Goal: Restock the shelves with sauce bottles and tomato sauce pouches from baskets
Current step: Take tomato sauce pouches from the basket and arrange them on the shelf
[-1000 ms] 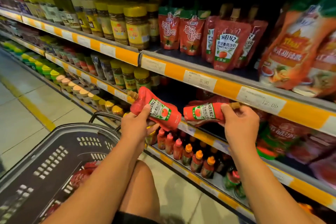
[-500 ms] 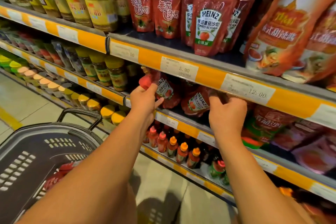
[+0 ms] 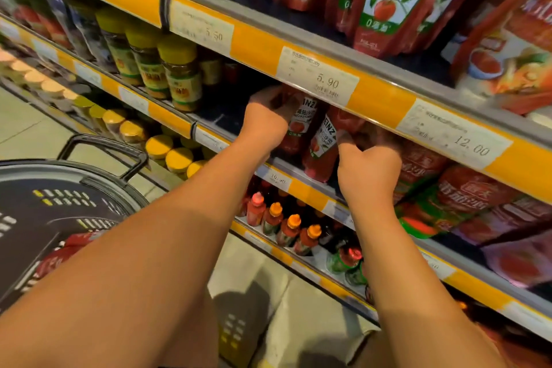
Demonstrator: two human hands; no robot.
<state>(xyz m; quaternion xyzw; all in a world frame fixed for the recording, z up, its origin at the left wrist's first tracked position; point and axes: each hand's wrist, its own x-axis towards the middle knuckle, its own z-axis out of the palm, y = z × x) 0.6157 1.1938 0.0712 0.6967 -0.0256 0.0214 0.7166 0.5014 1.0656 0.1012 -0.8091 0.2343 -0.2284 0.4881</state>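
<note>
Head view: both hands have moved from open air onto the middle shelf (image 3: 298, 167); left hand (image 3: 265, 119) and right hand (image 3: 369, 164) each grip a Heinz ketchup pouch (image 3: 324, 143), standing them upright.

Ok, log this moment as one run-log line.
stage: shelving | left hand: holds left ketchup pouch upright | right hand: holds right ketchup pouch, tilted | shelf: middle shelf | basket: lower left

Shop: price-tagged shelves (image 3: 316, 69) of sauces
</note>
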